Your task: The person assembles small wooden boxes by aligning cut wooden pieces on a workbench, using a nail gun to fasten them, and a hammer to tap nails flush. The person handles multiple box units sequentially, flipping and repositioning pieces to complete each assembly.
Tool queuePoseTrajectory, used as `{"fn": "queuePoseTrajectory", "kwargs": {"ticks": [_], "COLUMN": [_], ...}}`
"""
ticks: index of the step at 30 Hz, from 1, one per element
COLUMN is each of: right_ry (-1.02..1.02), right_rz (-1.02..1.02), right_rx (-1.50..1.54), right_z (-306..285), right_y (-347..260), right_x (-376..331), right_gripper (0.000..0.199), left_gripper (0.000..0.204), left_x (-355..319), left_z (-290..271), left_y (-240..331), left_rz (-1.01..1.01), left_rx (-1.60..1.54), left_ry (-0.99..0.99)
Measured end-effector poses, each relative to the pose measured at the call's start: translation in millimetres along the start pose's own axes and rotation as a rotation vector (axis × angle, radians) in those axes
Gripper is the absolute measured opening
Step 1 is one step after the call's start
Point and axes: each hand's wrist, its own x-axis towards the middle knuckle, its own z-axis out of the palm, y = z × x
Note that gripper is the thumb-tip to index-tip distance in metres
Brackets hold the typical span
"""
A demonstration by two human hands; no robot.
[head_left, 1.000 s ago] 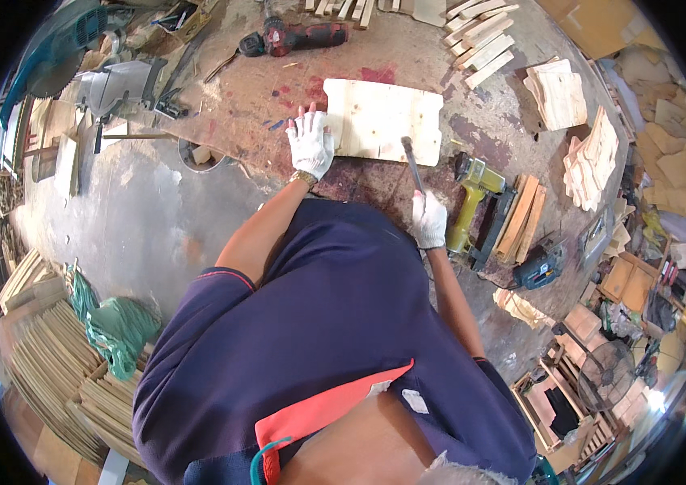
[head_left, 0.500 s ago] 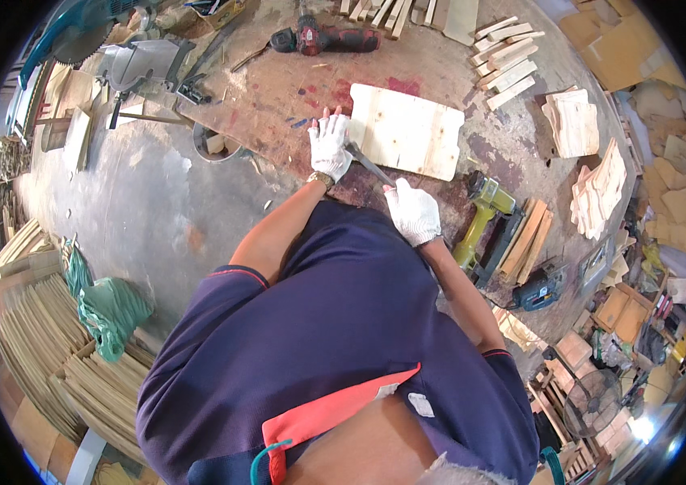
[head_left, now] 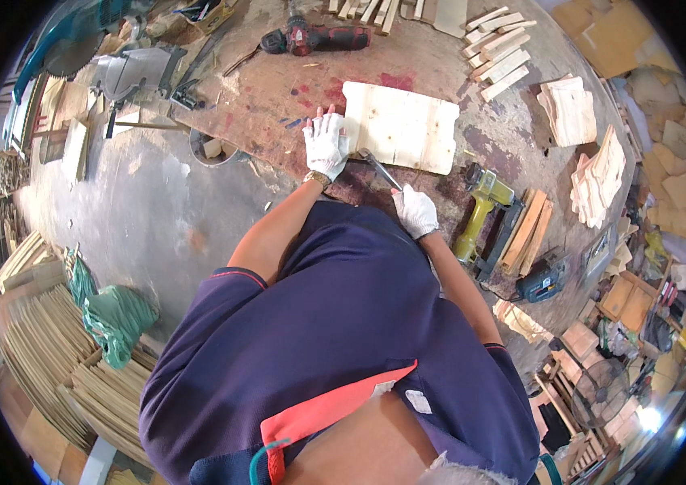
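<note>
A pale wooden board (head_left: 404, 128) with notched corners lies on the worn workbench in front of me. At its left edge rests my left hand (head_left: 327, 144), in a white glove with bare fingertips, its fingers stretched out and pointing away from me. My right hand (head_left: 417, 212), gloved the same way, is closed around the handle of what looks like a hammer (head_left: 381, 170). The hammer's grey metal shaft slants up to the left, and its dark head is by the board's lower left corner, close to my left hand. Whether the head touches the board I cannot tell.
A yellow-green nail gun (head_left: 480, 214) and wooden strips (head_left: 527, 230) lie to the right, near a jigsaw (head_left: 542, 279). Beyond the board are a red-black cordless drill (head_left: 318, 39) and stacked sticks (head_left: 498, 56). Shaped wooden pieces (head_left: 567, 111) sit far right; a mitre saw (head_left: 76, 56) stands far left.
The hammer's head has shifted slightly right along the board's near edge, and my right hand has moved a little right. My left hand stays at the board's left edge.
</note>
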Motion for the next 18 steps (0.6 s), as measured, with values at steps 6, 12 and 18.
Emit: {"fn": "queuePoseTrajectory", "kwargs": {"ticks": [6,12,18], "right_ry": [0.208,0.035,0.076], "right_rz": [-0.019,0.195,0.216], "right_rx": [0.184,-0.056,-0.081], "right_z": [-34.7,-48.7,3.7], "right_y": [-3.6,22.6,39.4], "right_x": [-15.4,-26.7,-48.3], "right_gripper": [0.038,0.031,0.032], "left_gripper": [0.043,0.043,0.044], "left_x": [2.0,2.9,-1.9], "left_z": [-9.3,-12.1,-10.8], "left_y": [5.7,8.6,7.2], "left_rz": [0.041,0.047,0.049], "left_rx": [-0.047,-0.047,-0.047], "left_ry": [0.083,0.096,0.098]}}
